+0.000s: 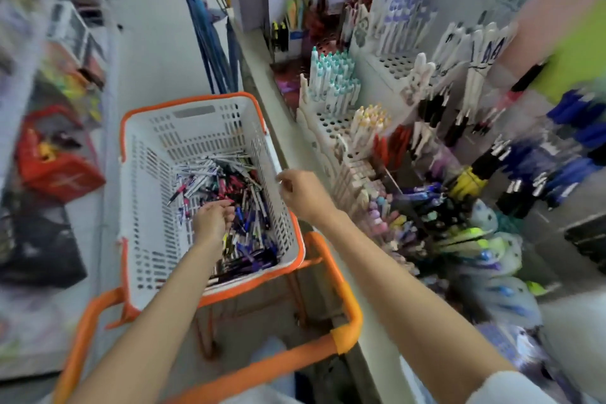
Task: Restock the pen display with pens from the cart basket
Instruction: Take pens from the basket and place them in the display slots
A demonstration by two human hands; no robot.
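A white basket with an orange rim (147,180) sits on an orange cart (344,321) and holds a heap of mixed pens (229,193). My left hand (211,220) is down inside the basket, fingers curled over the pens in the pile. My right hand (296,192) hovers above the basket's right rim, fingers loosely curled, with nothing visible in it. The pen display (393,128) stands to the right on the shelf, with white perforated racks holding upright white, teal and black pens.
A red basket (55,164) stands on the floor at the left by blurred shelves. Blue and black pens (570,138) fill the far right racks. Colourful pens (419,226) lie in trays near my right forearm. The aisle floor runs ahead.
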